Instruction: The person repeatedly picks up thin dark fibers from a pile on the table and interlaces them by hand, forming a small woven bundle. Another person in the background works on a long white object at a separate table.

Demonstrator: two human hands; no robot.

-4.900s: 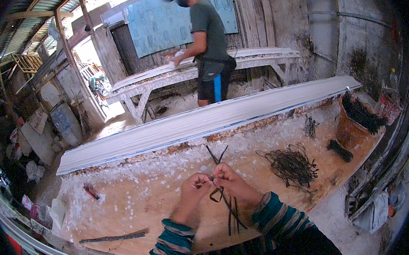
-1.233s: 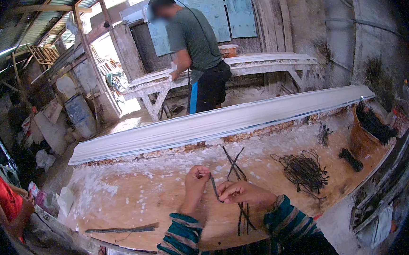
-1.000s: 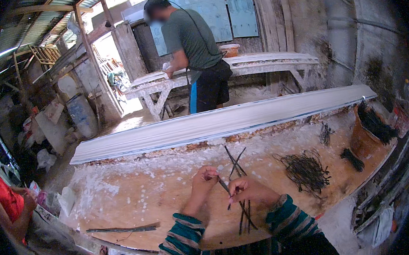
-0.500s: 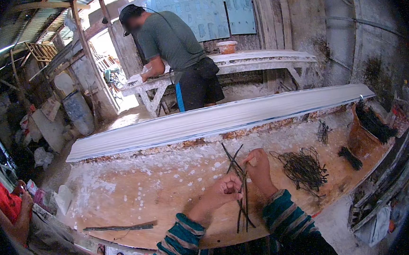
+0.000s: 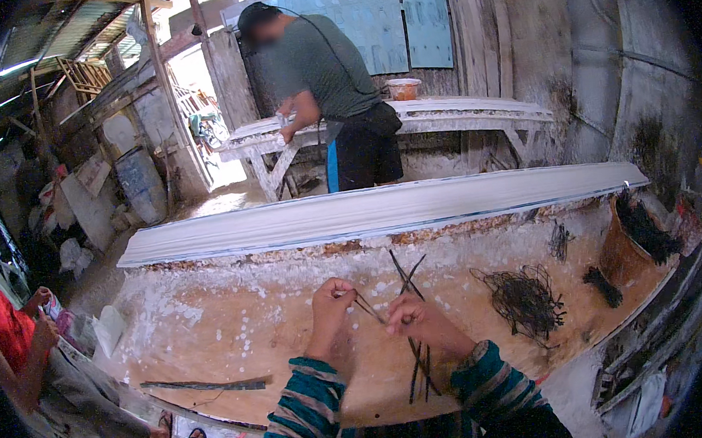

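Observation:
A thin dark strand stretches between my two hands over the table. My left hand is closed, pinching one end of it. At the other end my right hand is closed on the strand, fingers bent. Under and beyond the right hand lie several long dark sticks, crossing each other on the board; the hand hides their middle part. To the right lies a loose tangle of black strands. A small black bundle sits farther right, beside an orange-brown bucket filled with black strands.
A long white moulding runs along the table's far edge. A dark flat strip lies at the front left of the tabletop. A co-worker bends over a white bench behind; a person in red is at left.
My left hand has moved left and up, away from the crossed sticks. My right hand has come down and left over them. The strand now shows between both hands.

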